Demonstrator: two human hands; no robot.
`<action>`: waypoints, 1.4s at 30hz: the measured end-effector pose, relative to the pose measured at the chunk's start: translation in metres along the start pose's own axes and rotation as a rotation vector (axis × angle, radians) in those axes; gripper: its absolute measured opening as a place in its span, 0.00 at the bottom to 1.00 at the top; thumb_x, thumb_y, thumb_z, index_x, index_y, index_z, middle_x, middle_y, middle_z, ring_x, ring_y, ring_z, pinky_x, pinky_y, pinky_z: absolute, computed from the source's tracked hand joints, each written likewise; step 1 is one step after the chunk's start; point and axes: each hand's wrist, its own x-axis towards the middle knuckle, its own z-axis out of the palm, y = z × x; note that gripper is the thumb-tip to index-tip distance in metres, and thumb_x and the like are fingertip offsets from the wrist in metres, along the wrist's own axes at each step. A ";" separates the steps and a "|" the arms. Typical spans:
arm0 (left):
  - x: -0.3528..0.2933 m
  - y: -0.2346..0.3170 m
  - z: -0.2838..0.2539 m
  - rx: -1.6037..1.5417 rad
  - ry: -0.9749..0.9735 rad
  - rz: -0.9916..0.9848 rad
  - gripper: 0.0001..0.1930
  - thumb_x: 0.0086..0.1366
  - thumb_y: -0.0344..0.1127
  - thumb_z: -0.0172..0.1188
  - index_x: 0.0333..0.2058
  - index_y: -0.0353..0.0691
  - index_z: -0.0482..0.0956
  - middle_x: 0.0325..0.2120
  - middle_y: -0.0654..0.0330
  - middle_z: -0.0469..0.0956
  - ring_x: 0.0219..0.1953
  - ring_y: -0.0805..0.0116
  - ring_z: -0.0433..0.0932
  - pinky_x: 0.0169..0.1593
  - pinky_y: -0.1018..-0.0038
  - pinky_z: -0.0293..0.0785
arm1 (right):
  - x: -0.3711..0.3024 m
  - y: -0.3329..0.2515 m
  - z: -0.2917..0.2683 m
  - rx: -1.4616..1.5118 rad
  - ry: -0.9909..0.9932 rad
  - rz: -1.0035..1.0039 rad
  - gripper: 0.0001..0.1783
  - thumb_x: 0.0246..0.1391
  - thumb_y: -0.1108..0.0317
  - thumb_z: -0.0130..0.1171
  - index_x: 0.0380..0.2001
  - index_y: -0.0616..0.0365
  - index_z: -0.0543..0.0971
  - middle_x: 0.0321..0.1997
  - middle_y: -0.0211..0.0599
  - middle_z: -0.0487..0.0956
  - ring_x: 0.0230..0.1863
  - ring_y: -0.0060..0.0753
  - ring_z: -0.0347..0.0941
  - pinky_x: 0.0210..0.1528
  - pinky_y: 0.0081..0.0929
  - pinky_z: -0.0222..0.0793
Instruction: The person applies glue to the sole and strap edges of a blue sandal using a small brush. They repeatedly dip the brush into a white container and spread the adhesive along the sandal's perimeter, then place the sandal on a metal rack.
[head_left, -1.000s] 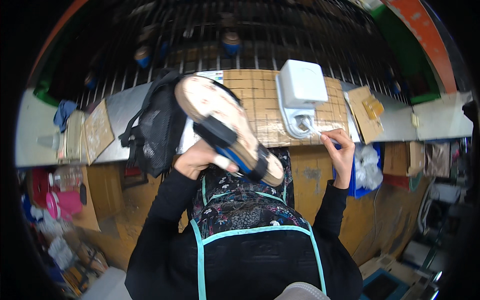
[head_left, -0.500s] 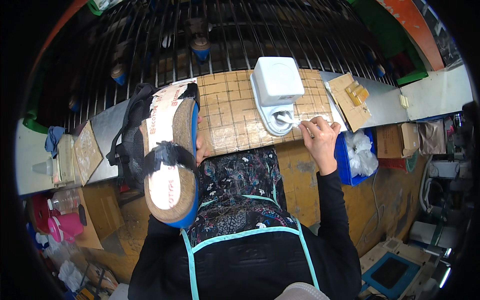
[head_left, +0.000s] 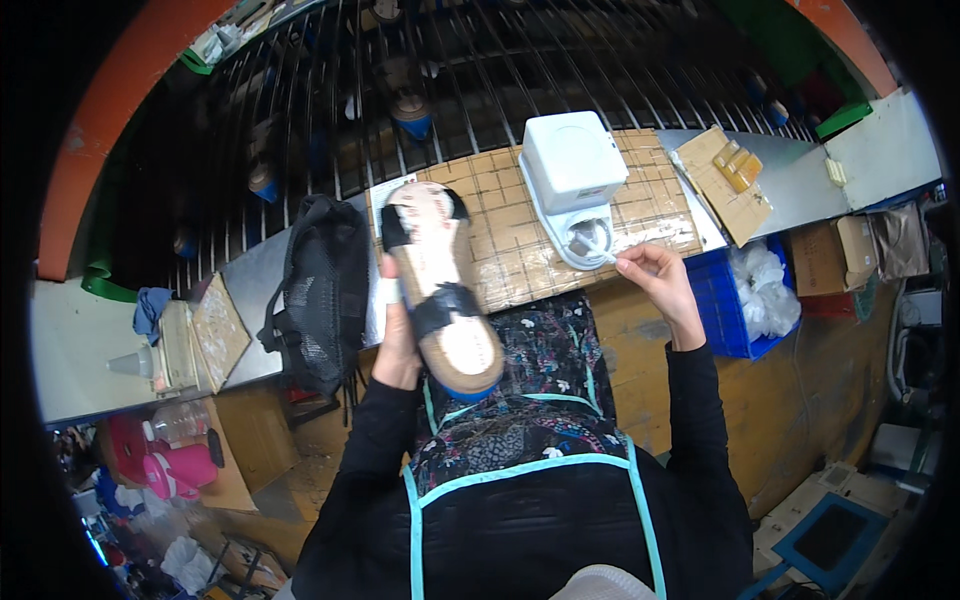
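Note:
My left hand is closed along the left side of a sandal with black straps and a pale insole, its toe pointing away from me. Some blue shows under its heel. Across the bench, my right hand pinches the end of a thin white stick. The stick's other end reaches into the round cup at the foot of a white dispenser; its tip cannot be made out. That dispenser stands on a taped cardboard sheet.
A black mesh bag lies left of the sandal. Beyond the bench runs a rack of metal rods carrying more blue-based shoes. To the right are yellow blocks on cardboard and a blue bin of plastic bags.
The sandal in my left hand has moved right and lower, away from the bag, uncovering more of that hand. My right hand stays by the cup with the white stick.

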 end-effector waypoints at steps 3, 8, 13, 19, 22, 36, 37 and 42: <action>0.010 -0.004 0.013 -0.005 -0.095 -0.095 0.44 0.62 0.69 0.49 0.61 0.34 0.62 0.53 0.52 0.73 0.50 0.65 0.76 0.54 0.70 0.75 | -0.004 -0.037 0.028 -0.326 0.221 -0.433 0.07 0.46 0.70 0.69 0.32 0.57 0.85 0.23 0.29 0.78 0.24 0.21 0.72 0.31 0.21 0.57; 0.018 0.015 0.028 0.148 -0.251 0.029 0.44 0.60 0.70 0.51 0.58 0.34 0.65 0.47 0.53 0.76 0.43 0.66 0.79 0.47 0.69 0.78 | -0.018 -0.094 0.065 -0.316 0.278 -0.669 0.11 0.42 0.69 0.71 0.33 0.52 0.86 0.32 0.30 0.76 0.28 0.23 0.70 0.43 0.25 0.55; 0.000 0.020 0.027 0.293 -0.162 0.128 0.47 0.52 0.71 0.60 0.54 0.29 0.69 0.47 0.53 0.75 0.47 0.67 0.76 0.53 0.72 0.72 | -0.023 -0.099 0.090 -0.167 0.178 -0.574 0.11 0.43 0.70 0.70 0.34 0.53 0.86 0.37 0.32 0.73 0.26 0.20 0.68 0.45 0.23 0.56; -0.007 0.021 0.016 0.365 -0.176 0.186 0.38 0.57 0.58 0.63 0.53 0.29 0.70 0.43 0.53 0.77 0.45 0.68 0.75 0.51 0.74 0.70 | -0.017 -0.098 0.104 -0.140 0.159 -0.526 0.10 0.46 0.70 0.69 0.34 0.55 0.86 0.37 0.31 0.72 0.25 0.18 0.67 0.44 0.22 0.55; -0.009 0.020 0.011 0.434 -0.156 0.222 0.38 0.57 0.57 0.64 0.52 0.27 0.70 0.42 0.51 0.78 0.44 0.68 0.75 0.50 0.73 0.70 | -0.007 -0.102 0.105 -0.234 0.157 -0.580 0.10 0.46 0.70 0.69 0.35 0.55 0.86 0.37 0.30 0.72 0.25 0.18 0.67 0.44 0.22 0.53; -0.006 0.029 0.004 0.409 -0.199 0.177 0.41 0.56 0.62 0.60 0.53 0.28 0.69 0.44 0.52 0.77 0.45 0.68 0.77 0.50 0.73 0.72 | 0.020 -0.109 0.104 -0.234 0.073 -0.750 0.10 0.42 0.70 0.71 0.32 0.52 0.86 0.33 0.27 0.73 0.27 0.19 0.70 0.44 0.24 0.52; -0.006 0.030 0.004 0.392 -0.185 0.145 0.40 0.57 0.62 0.60 0.53 0.28 0.69 0.43 0.52 0.77 0.45 0.68 0.77 0.50 0.74 0.73 | 0.020 -0.108 0.103 -0.246 0.067 -0.751 0.10 0.42 0.70 0.71 0.32 0.52 0.86 0.33 0.27 0.73 0.27 0.19 0.70 0.44 0.24 0.52; -0.003 0.033 0.008 0.303 -0.169 0.088 0.38 0.59 0.61 0.58 0.54 0.29 0.68 0.42 0.52 0.78 0.41 0.70 0.79 0.45 0.76 0.76 | 0.016 -0.106 0.095 -0.308 0.055 -0.777 0.10 0.40 0.69 0.72 0.31 0.51 0.86 0.33 0.27 0.74 0.31 0.22 0.70 0.44 0.26 0.53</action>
